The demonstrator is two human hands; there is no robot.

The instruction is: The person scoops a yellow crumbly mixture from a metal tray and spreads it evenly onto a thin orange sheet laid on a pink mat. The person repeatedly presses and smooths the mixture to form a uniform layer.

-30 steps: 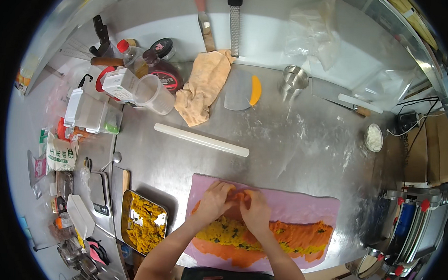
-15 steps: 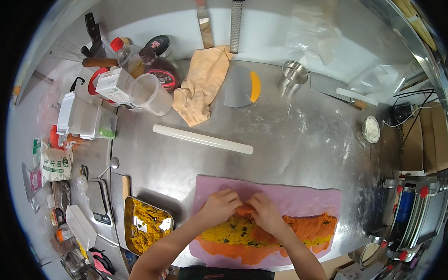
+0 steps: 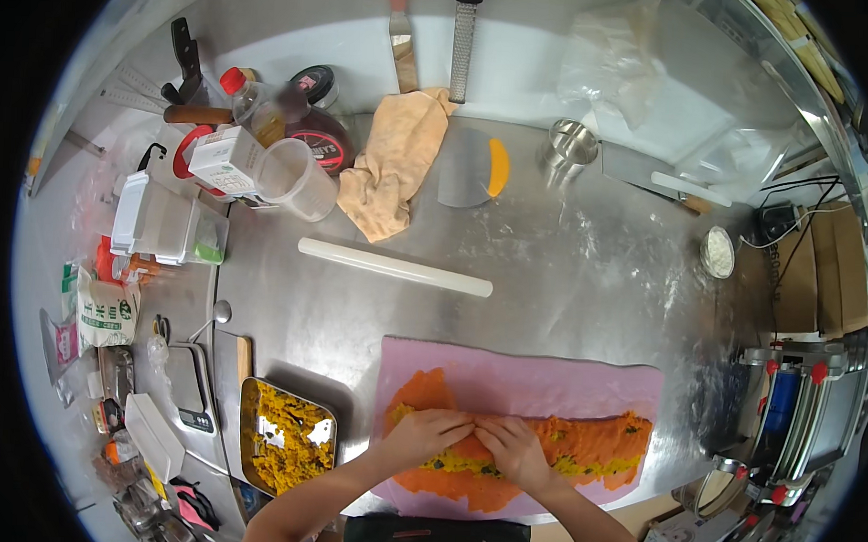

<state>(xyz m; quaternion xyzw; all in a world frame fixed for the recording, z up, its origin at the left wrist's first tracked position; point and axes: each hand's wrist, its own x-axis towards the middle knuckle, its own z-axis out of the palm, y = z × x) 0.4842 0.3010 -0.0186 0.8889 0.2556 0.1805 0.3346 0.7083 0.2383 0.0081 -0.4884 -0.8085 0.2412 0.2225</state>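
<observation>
A pinkish-purple sheet, apparently dough, lies flat along the near edge of the worktop. On it is a thin, ragged orange layer with a strip of yellow filling with dark bits along its middle. My left hand and right hand meet over this strip, fingers bent and fingertips nearly touching. Both press a folded part of the orange layer down over the filling; my fingers partly hide the fold. To the right, orange covers much of the strip, with yellow showing along its near side.
A metal tray of yellow filling stands left of the sheet. Beyond lie a white rolling pin, a tan cloth and a scraper. A metal cup and white bowl stand farther right. A scale is at left.
Both hands have come nearer to me, bringing the lifted orange piece down over the yellow strip. The orange layer's far left part, covered by my left hand before, now shows.
</observation>
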